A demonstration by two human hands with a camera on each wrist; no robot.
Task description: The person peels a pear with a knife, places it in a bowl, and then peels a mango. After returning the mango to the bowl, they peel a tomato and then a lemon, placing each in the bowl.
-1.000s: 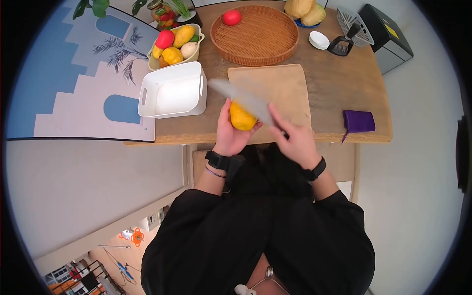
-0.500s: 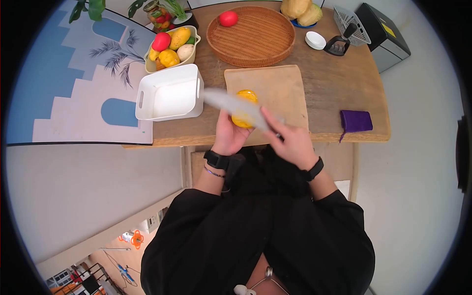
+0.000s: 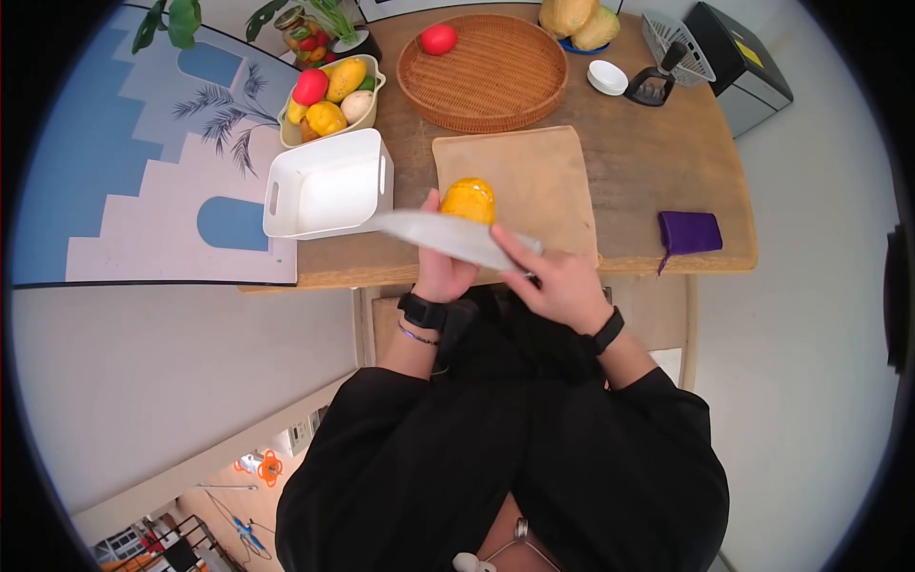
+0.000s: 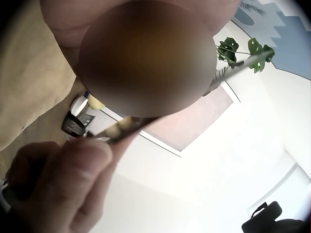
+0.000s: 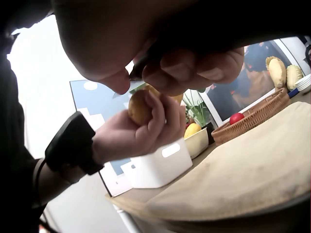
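In the head view my left hand holds a round yellow fruit over the near edge of the beige mat. The right wrist view shows its fingers curled round the fruit. A wet, glossy patch with a pale spot shows on the fruit's top. My right hand grips a kitchen knife by its handle, and the broad silver blade points left, overlapping the left hand and the fruit's lower side. Seen from the left wrist, the fruit is dark and blurred, with the blade passing beyond it.
A white bin stands left of the mat, behind it a bowl of mixed fruit. Farther back lies a wicker tray with a red fruit. At right are a white dish, a black-handled tool and a purple pouch.
The knife blade has swept down across the fruit toward my body, and now lies lower over the left hand. The fruit has tilted, with its glossy top showing more.
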